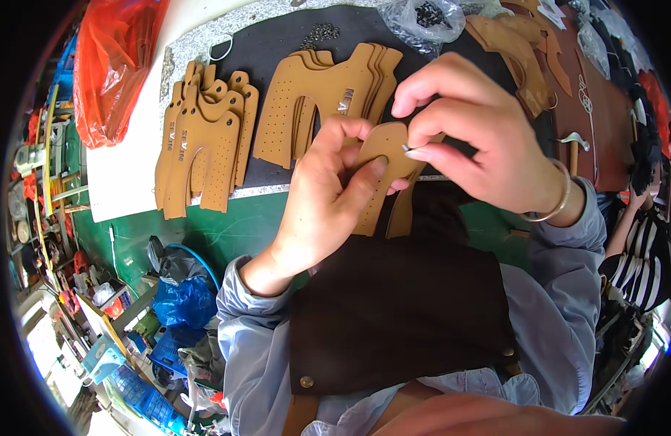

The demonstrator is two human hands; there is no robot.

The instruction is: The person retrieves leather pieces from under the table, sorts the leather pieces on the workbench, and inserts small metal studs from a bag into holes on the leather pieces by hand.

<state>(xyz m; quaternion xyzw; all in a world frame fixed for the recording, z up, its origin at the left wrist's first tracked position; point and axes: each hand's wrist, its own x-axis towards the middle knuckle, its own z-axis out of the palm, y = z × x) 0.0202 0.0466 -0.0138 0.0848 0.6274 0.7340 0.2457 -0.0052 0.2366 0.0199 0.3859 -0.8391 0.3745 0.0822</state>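
Observation:
My left hand (322, 190) is closed round a tan leather piece (382, 142), thumb on its face and fingers behind it. The piece has a rounded upper end with a small hole, and split lower parts hang toward my lap. My right hand (475, 131) is at the piece's right edge with its fingers bent in a pinch. Something small and shiny shows at its thumb tip, too small to name. Beyond the hands lies a stack of similar tan leather pieces (281, 109) with rows of punched holes. Farther left, another stack of leather pieces (223, 131) has dark snaps fitted.
A dark mat (266, 38) covers part of the bench, bearing a pile of small dark metal parts (319, 35). Behind stands a clear bag (422, 20) of dark parts. More leather pieces (513, 54) lie far right, near a hammer (574, 142). A red bag (117, 69) hangs left.

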